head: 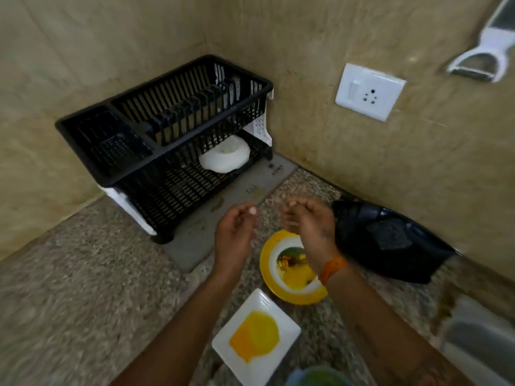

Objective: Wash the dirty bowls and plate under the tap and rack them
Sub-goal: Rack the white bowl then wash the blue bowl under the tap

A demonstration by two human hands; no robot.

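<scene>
A round yellow-rimmed plate (278, 285) smeared with food lies on the granite counter, partly under my right wrist. In front of it sits a square white plate (257, 337) with a yellow stain. A bluish-green bowl rim (315, 376) shows at the bottom edge. A white bowl (224, 157) rests upside down on the lower tier of the black dish rack (164, 129) in the corner. My left hand (235, 235) and my right hand (309, 224) hover side by side above the counter, fingers loosely curled, holding nothing.
A grey mat (200, 232) lies under the rack. A black plastic tray (387, 240) leans against the right wall. A white socket (369, 91) and a hanging peeler (482, 57) are on that wall. A steel sink edge (479, 338) shows at the lower right.
</scene>
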